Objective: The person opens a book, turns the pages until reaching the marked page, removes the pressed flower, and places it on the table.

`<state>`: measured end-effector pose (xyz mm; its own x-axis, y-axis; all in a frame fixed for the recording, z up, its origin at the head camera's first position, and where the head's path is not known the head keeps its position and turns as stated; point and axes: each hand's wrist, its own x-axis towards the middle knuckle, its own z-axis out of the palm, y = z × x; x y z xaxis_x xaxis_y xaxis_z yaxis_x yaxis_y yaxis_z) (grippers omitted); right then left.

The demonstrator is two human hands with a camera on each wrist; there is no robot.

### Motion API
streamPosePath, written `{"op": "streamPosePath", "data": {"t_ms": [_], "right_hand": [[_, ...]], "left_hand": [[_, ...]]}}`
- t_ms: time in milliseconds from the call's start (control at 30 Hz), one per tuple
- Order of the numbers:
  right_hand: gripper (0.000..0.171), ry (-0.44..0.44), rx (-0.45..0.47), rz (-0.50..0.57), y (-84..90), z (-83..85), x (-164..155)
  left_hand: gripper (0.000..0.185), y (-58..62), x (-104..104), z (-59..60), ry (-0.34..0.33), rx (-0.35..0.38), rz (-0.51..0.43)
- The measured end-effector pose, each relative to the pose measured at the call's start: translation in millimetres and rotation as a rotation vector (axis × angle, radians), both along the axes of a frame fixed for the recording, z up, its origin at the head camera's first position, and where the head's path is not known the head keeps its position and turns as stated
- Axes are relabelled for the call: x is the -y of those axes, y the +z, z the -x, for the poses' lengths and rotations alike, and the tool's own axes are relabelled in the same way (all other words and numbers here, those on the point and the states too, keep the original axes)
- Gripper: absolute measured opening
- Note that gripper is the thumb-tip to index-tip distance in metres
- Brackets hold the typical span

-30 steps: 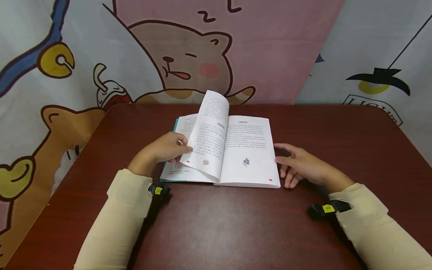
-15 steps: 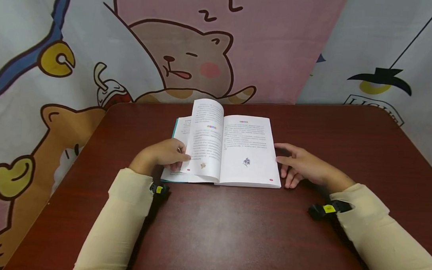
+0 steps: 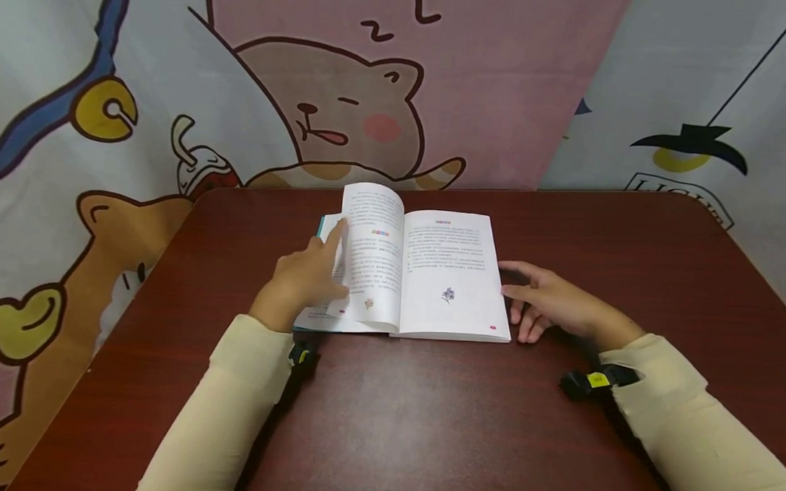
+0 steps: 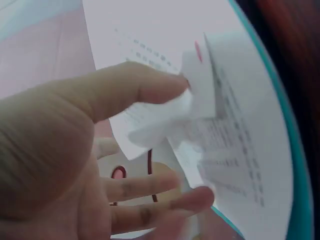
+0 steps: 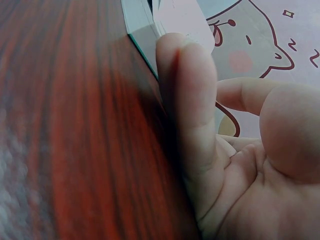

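An open book (image 3: 449,265) with printed white pages and a teal cover edge lies on the table. One page (image 3: 374,263) on its left side stands partly raised and curves over toward the left. My left hand (image 3: 301,277) is at this page's outer edge, its fingers spread and fairly straight. In the left wrist view the thumb (image 4: 165,89) lies against the page near its lower corner, while the other fingers reach past its edge. My right hand (image 3: 550,301) rests at the book's right edge with relaxed fingers, the thumb near the page margin.
The dark red-brown wooden table (image 3: 400,412) extends around the book. Behind its far edge hangs a cartoon-printed cloth (image 3: 489,97) with a sleeping bear. Each wrist wears a small black camera (image 3: 583,384) below a pale yellow sleeve.
The raised page has swung left and lower. My left hand has gone from pinching its lower corner to spreading its fingers upward along the edge. The right hand has stayed put.
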<state>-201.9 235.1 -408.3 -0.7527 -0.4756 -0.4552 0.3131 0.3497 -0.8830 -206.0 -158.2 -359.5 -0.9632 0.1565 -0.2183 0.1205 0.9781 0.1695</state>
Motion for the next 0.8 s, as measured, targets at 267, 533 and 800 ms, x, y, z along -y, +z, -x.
{"op": "streamPosePath", "data": {"t_ms": [267,533,800], "right_hand": [[0.070,0.006,0.003,-0.004,0.1,0.1,0],[0.070,-0.004,0.006,0.002,1.4,-1.1,2],[0.069,-0.007,0.004,0.001,2.0,-1.4,2]], "left_hand": [[0.104,5.2,-17,-10.6,-0.165,-0.079,-0.091],[0.085,5.1,-25,-15.1,-0.247,-0.127,-0.121],[0.063,1.0,-42,-22.9,-0.341,-0.109,-0.085]]}}
